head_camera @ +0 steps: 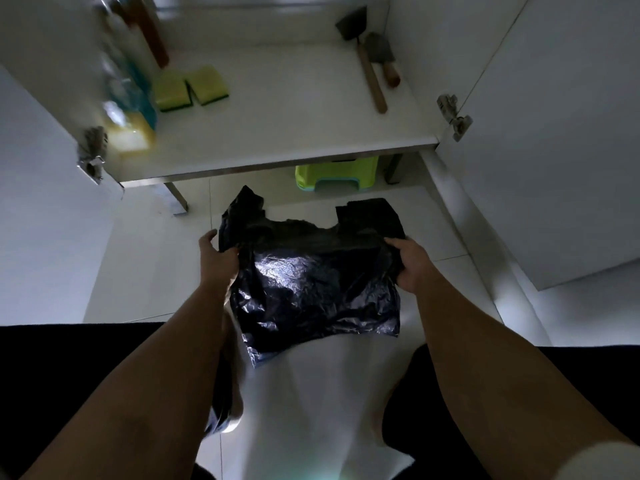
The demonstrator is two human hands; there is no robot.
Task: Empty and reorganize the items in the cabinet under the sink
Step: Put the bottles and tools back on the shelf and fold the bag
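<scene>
A: Hands?
B: Left hand and right hand each pinch a side of the black plastic bag, spread above the floor, near the open cabinet.
A: Inside?
B: Two sponges far left, hammer and trowel far right.

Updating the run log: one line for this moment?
left hand: grips black bag | right hand: grips bag | cabinet: sponges, tools
</scene>
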